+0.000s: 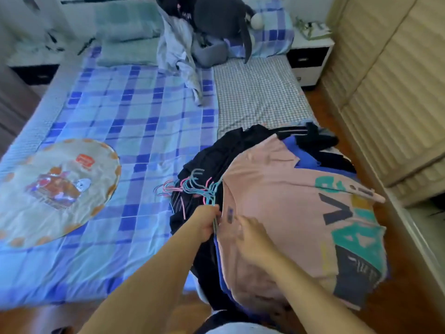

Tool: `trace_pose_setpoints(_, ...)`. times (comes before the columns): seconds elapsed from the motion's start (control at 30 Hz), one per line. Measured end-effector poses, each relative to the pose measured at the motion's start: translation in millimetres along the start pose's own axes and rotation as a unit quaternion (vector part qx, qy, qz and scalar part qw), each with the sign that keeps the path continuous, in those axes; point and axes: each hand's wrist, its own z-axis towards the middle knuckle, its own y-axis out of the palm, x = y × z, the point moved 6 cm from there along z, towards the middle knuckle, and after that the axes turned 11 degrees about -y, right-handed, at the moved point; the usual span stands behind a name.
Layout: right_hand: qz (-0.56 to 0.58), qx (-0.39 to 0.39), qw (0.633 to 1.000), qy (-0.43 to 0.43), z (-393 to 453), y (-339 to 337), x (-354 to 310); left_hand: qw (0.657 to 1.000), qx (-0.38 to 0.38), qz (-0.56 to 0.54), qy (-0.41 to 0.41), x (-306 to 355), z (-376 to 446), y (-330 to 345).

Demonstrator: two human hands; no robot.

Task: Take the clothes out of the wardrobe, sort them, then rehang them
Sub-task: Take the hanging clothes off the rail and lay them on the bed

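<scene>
Pile of clothes (284,203) on near right corner of bed (134,121), hanger hooks (192,186) fanned toward left. Left hand (206,222) gripping hanger necks; right hand (250,233) just beside, fingers spread flat on pink shirt (277,189). Long axis left to right.

Both forearms bare, no sleeves in view up to the frame edge; left hand (204,225) and right hand (252,237) without gloves, rings, or watch visible; a strip of white garment with a dark edge shows at the bottom of the frame.
</scene>
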Motion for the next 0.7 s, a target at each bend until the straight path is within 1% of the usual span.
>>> trace_pose_setpoints(0.07, 0.009, -0.029, 0.998, 0.056, -3, 20, 20, 0.999, 0.034, 0.01, -0.022, -5, 37, -14)
trace_pose_setpoints(0.13, 0.011, -0.05, 0.994, 0.096, -10, 22, 42, 0.998, 0.045, -0.031, -0.017, 2, 53, -12)
trace_pose_setpoints(0.17, 0.017, -0.04, 0.991, 0.123, -15, 18, 55, 0.997, 0.049, -0.051, -0.012, 5, 57, -10)
trace_pose_setpoints(0.27, 0.016, 0.034, 0.975, 0.22, -31, -5, 95, 0.994, 0.048, -0.094, 0.02, 13, 66, -14)
trace_pose_setpoints(0.33, 0.005, 0.057, 0.965, 0.255, -35, -15, 110, 0.991, 0.051, -0.126, 0.005, 9, 79, -29)
trace_pose_setpoints(0.37, 0.003, 0.058, 0.963, 0.263, -35, -17, 114, 0.991, 0.047, -0.122, -0.006, 5, 90, -35)
trace_pose_setpoints(0.4, 0.008, 0.054, 0.961, 0.27, -35, -16, 117, 0.995, 0.045, -0.089, -0.016, 0, 101, -40)
trace_pose_setpoints(0.43, 0.016, 0.049, 0.96, 0.274, -34, -14, 119, 0.998, 0.061, -0.009, -0.025, -6, 108, -44)
trace_pose_setpoints(0.47, 0.025, 0.042, 0.959, 0.279, -34, -11, 121, 0.989, 0.1, 0.105, -0.032, -12, 112, -49)
trace_pose_setpoints(0.5, 0.029, 0.039, 0.959, 0.278, -33, -9, 123, 0.962, 0.161, 0.22, -0.024, -17, 111, -54)
trace_pose_setpoints(0.53, 0.036, 0.039, 0.959, 0.277, -34, -8, 125, 0.938, 0.209, 0.276, 0.003, -18, 104, -52)
trace_pose_setpoints(0.57, 0.046, 0.045, 0.96, 0.274, -34, -9, 128, 0.927, 0.237, 0.287, 0.04, -17, 90, -47)
trace_pose_setpoints(0.63, 0.068, 0.055, 0.957, 0.275, -40, -14, 134, 0.927, 0.261, 0.247, 0.101, -18, 67, -32)
trace_pose_setpoints(0.67, 0.08, 0.057, 0.955, 0.279, -46, -18, 139, 0.932, 0.246, 0.234, 0.123, -21, 59, -20)
trace_pose_setpoints(0.7, 0.095, 0.061, 0.952, 0.285, -54, -22, 145, 0.938, 0.208, 0.242, 0.138, -26, 49, -2)
